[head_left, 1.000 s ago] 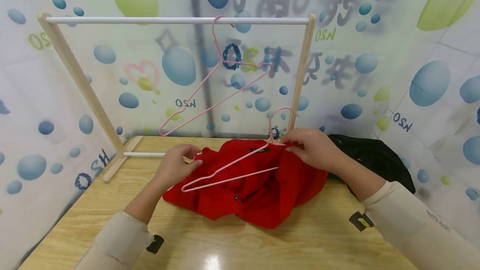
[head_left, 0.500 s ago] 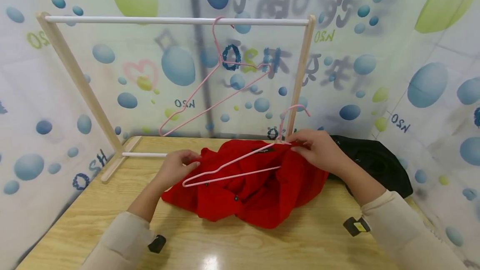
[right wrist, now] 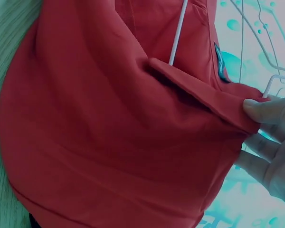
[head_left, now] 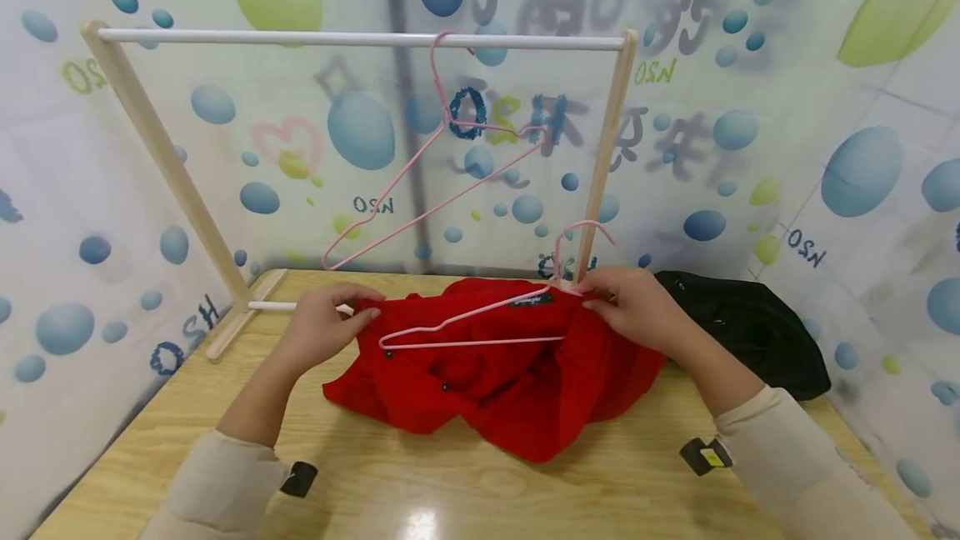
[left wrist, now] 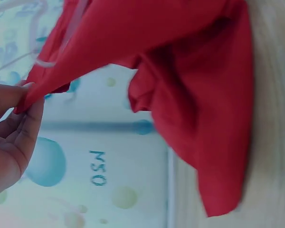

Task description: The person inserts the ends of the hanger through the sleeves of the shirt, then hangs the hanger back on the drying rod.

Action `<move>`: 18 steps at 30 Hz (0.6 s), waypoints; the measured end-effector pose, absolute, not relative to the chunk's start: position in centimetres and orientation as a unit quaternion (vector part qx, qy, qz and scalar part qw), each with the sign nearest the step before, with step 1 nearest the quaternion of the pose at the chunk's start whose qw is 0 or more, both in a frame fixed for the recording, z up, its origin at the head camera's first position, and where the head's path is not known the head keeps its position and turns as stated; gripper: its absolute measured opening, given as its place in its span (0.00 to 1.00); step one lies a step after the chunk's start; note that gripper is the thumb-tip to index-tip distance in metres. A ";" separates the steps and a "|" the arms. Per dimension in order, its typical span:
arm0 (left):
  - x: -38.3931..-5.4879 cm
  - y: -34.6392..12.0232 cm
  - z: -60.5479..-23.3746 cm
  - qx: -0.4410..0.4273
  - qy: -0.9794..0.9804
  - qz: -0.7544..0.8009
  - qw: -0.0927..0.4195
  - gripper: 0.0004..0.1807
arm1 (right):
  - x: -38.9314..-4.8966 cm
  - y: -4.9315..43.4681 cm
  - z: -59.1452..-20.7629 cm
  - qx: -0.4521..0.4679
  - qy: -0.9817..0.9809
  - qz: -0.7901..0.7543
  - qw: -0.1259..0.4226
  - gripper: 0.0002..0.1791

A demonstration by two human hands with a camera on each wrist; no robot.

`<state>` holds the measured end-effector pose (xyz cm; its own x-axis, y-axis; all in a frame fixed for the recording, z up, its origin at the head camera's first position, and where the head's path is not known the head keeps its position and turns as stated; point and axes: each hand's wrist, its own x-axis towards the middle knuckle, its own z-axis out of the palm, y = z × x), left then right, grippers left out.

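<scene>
A red garment [head_left: 517, 394] with a dark neck label [head_left: 530, 300] and small dark buttons lies bunched on the table. My left hand [head_left: 322, 323] pinches its upper left edge between thumb and fingers, drawing that edge up; the left wrist view shows the cloth [left wrist: 147, 28] stretched from those fingers. Across the garment is a pink wire hanger [head_left: 480, 343], its left end in front of the cloth and its right end hidden inside. With thumb and fingertips, my right hand [head_left: 633, 307] grips the garment's upper right edge beside the hanger's neck, as the right wrist view also shows [right wrist: 273, 137].
Behind stands a rack with wooden legs [head_left: 165, 157] and a white top bar [head_left: 300, 37]. Another pink hanger [head_left: 405, 169] hangs from that bar. A black cloth item [head_left: 742, 332] lies at the back right of the wooden table [head_left: 360, 490]. Patterned curtains enclose the back and sides.
My left hand has shifted left and up and now holds the garment's edge, pulled out straighter. The hanger's left end has risen and its hook has moved slightly right. My right hand keeps its grip.
</scene>
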<state>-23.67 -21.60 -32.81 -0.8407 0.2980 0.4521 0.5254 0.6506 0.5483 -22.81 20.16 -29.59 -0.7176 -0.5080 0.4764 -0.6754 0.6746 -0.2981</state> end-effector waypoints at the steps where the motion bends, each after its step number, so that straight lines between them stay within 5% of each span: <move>1: -23.5 -21.6 -32.5 -0.233 -0.893 -0.347 0.168 0.10 | -22.7 20.0 -29.5 0.331 -0.900 0.221 0.180 0.12; 18: -20.8 -19.6 -29.3 -0.302 -0.865 -0.266 0.301 0.10 | -21.4 18.1 -29.7 0.316 -0.929 0.088 0.169 0.12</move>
<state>-20.83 -19.55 -29.28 -0.6365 0.3624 0.6808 0.6823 0.6762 0.2779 -21.36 18.15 -29.71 -0.7432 -0.5572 0.3703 -0.6170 0.7849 -0.0574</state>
